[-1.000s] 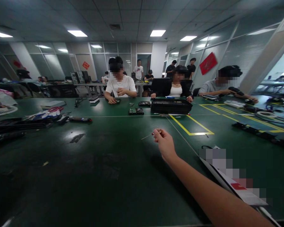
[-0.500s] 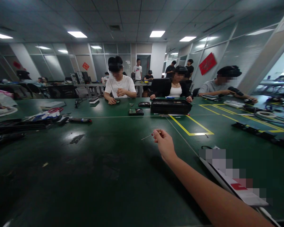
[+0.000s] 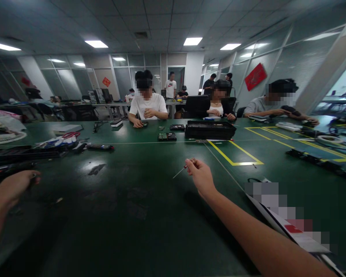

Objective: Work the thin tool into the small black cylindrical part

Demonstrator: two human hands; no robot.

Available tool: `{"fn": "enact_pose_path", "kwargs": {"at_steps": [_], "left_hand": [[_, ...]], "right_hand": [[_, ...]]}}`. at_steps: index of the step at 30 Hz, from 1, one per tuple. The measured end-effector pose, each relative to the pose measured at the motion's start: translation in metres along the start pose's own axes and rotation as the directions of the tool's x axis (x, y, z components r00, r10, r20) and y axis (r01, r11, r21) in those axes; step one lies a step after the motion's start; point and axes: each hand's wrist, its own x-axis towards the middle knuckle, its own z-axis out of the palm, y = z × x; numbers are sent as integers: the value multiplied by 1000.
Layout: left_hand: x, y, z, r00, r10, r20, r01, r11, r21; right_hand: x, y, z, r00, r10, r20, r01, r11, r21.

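My right hand [image 3: 200, 175] is raised over the middle of the green table, its fingers pinched round a thin screwdriver [image 3: 178, 172]. The bare metal shaft points down and to the left; a bit of red shows at the fingertips, and the fingers hide most of the handle. On the left, my left hand [image 3: 21, 184] hovers above the table with its fingers curled. Something small and dark seems to be between them, too blurred to make out.
Across the green table [image 3: 103, 238] lie a circuit board [image 3: 167, 136] and a long black case [image 3: 210, 130]. Tools, including a black-handled one [image 3: 100, 148], lie at left. A flat white package [image 3: 294, 231] is beside my right forearm. Co-workers sit opposite.
My left hand has come into view from the left. The right hand stays almost in place, and the screwdriver's tip has dipped lower. Opposite, a co-worker's hands have left the black case's ends.
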Motion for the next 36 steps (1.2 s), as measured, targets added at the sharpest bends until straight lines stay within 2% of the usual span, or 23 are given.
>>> {"fn": "enact_pose_path", "kwargs": {"at_steps": [2, 4, 6, 7, 9, 12, 13, 15, 17, 19, 23, 28, 32, 36], "left_hand": [[6, 16, 21, 998, -55, -43, 43, 969, -241], [1, 42, 45, 997, 76, -13, -75, 925, -371], [-14, 75, 69, 969, 242, 56, -187, 860, -475], [-24, 92, 82, 950, 288, 121, -191, 841, -507], [-52, 125, 109, 894, 415, 169, -264, 792, -550], [-101, 163, 151, 746, 637, 193, -457, 701, -547], [-117, 170, 165, 709, 671, 215, -491, 689, -533], [-143, 178, 192, 637, 684, 357, -530, 724, -441], [-159, 176, 214, 612, 683, 400, -578, 731, -364], [-163, 168, 229, 607, 692, 391, -615, 721, -320], [-152, 154, 237, 567, 746, 350, -675, 664, -323], [-147, 155, 232, 567, 784, 252, -697, 620, -360], [-153, 156, 231, 537, 805, 253, -717, 593, -366], [-154, 156, 231, 543, 800, 254, -702, 599, -385]], "right_hand": [[-2, -2, 0, 1000, 3, 24, -2, 1000, -16], [-4, -5, -1, 999, 0, 42, 2, 999, -33], [-5, -7, -2, 998, -4, 56, 7, 999, -39], [-6, -7, -2, 998, -8, 64, 10, 999, -31], [-5, -7, -3, 997, -17, 71, 17, 1000, -3], [-3, -5, -4, 998, -26, 52, 24, 999, 40], [-2, -4, -4, 999, -27, 43, 24, 998, 56], [-1, -2, -4, 999, -32, 28, 29, 995, 95], [0, -1, -4, 999, -36, 16, 33, 991, 126], [-1, -3, -4, 999, -33, 12, 31, 988, 150], [-5, -10, -3, 996, -18, 87, 1, 982, 187], [-9, -14, -1, 979, -46, 199, 24, 993, 113], [-8, -11, -1, 958, -68, 280, 44, 995, 92], [-8, -10, -2, 955, -73, 288, 61, 997, 51]]}}
